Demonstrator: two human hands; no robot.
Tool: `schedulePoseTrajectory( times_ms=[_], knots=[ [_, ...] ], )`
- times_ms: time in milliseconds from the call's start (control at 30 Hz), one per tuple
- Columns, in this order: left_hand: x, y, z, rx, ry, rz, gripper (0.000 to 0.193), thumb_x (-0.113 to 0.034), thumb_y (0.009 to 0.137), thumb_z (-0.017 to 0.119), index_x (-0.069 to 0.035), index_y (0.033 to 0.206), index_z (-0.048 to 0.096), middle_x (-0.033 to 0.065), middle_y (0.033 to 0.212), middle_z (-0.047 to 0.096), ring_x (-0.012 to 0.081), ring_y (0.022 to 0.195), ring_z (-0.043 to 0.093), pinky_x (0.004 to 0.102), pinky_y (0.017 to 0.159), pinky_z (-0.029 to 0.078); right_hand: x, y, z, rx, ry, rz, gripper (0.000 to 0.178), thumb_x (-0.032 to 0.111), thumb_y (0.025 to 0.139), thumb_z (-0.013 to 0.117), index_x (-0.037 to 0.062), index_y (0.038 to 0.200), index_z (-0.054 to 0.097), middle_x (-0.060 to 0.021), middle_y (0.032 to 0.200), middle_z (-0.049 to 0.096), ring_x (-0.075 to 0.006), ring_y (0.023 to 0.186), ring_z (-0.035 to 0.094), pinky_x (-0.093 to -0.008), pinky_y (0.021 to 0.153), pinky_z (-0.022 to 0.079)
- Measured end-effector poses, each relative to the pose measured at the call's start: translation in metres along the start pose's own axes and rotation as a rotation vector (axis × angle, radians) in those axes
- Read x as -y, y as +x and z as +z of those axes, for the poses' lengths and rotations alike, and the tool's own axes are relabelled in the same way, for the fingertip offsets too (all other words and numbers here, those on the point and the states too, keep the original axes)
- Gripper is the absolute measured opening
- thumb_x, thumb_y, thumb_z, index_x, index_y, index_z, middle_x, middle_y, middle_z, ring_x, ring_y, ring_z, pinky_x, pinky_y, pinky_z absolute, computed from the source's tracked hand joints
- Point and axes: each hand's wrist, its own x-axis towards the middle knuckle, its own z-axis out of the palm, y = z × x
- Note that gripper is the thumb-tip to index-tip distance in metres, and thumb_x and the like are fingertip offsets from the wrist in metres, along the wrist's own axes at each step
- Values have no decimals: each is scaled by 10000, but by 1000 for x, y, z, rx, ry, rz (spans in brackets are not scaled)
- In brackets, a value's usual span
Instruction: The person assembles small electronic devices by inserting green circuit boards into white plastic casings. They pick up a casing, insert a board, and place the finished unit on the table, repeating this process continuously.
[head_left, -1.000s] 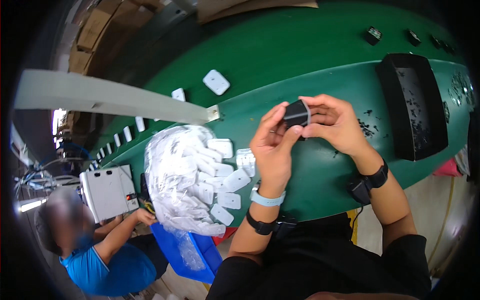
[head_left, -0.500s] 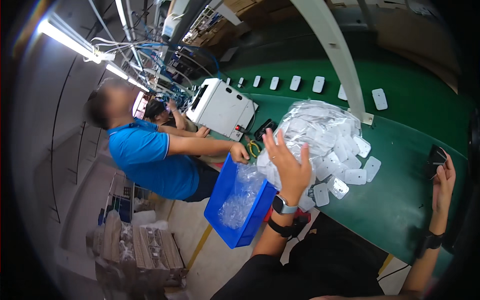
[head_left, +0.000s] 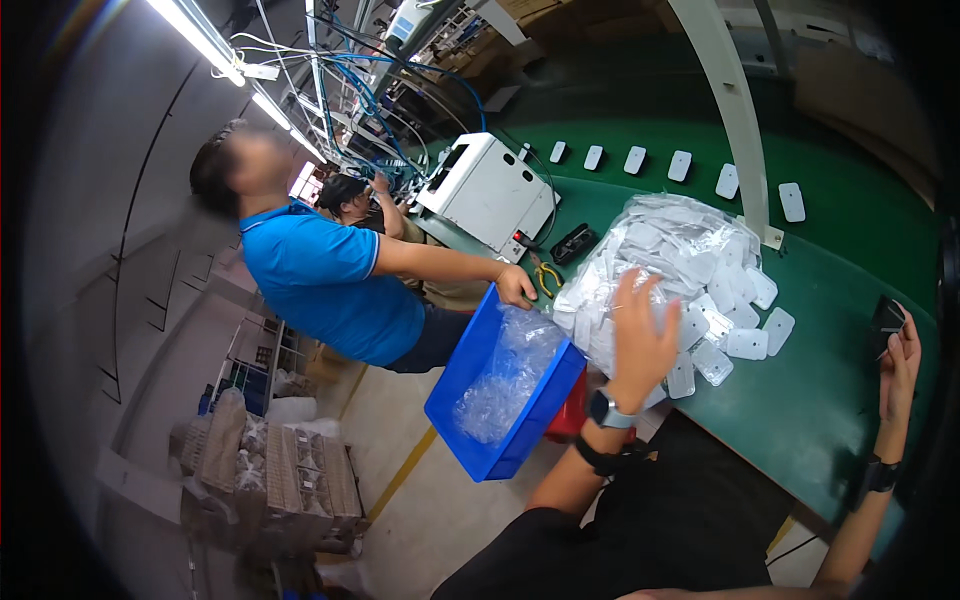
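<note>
At one o'clock from the nearer left hand, spread and empty, lie white covers; right hand grasps black case.

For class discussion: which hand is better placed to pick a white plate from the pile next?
Probably the left hand: it looks open and empty, near the white plates, while the right hand grips a black part farther away.

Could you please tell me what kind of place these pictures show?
Probably a factory assembly line: similar white rounded plates sit spaced in a row on a green conveyor-like strip, a heap of white plates lies on the green workbench, and co-workers stand or sit farther along.
</note>
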Motion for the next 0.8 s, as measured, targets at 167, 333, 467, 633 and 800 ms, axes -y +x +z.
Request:
schedulePoseTrajectory(
  times_ms=[167, 333, 467, 633, 800],
  knots=[
    [-126, 0, 85, 374, -878, -46, 513, -84, 849, 715, -5, 1313, 512, 169, 1294, 551, 299, 1197, 562, 389, 984, 465, 6, -3, 29, 99, -24, -7, 595, 264, 924, 704, -1, 1412, 492, -38, 1198, 623, -97, 1075, 598, -231, 936, 462],
    [-202, -16, 165, 350, -942, 69, 716, -40, 817, 672, 18, 1463, 368, 260, 1337, 447, 424, 1228, 494, 440, 1059, 415, 8, 1, 39, -13, 28, -33, 513, 143, 907, 690, -21, 1361, 517, -94, 1223, 631, -153, 1117, 610, -280, 980, 468],
    [-213, -8, 180, 276, -932, 86, 662, -11, 831, 672, 29, 1450, 440, 223, 1254, 495, 386, 1155, 543, 399, 993, 466, 16, 1, 38, -212, -28, -80, 471, 9, 903, 662, -19, 1351, 518, -91, 1158, 636, -137, 1039, 615, -259, 924, 492],
    [-197, -19, 197, 309, -956, 88, 613, 29, 828, 682, 26, 1414, 500, 177, 1144, 555, 335, 1024, 608, 355, 873, 516, -1, 4, 35, -240, -150, -90, 453, -19, 903, 666, -13, 1334, 529, -68, 1088, 628, -111, 963, 607, -255, 858, 513],
    [-196, -20, 199, 331, -986, 11, 560, 48, 864, 666, 33, 1404, 515, 180, 1130, 601, 285, 987, 645, 326, 862, 526, -2, 4, 26, -228, -130, -81, 392, 16, 934, 652, -12, 1313, 555, -51, 1043, 636, -91, 905, 612, -228, 797, 519]
  ],
)
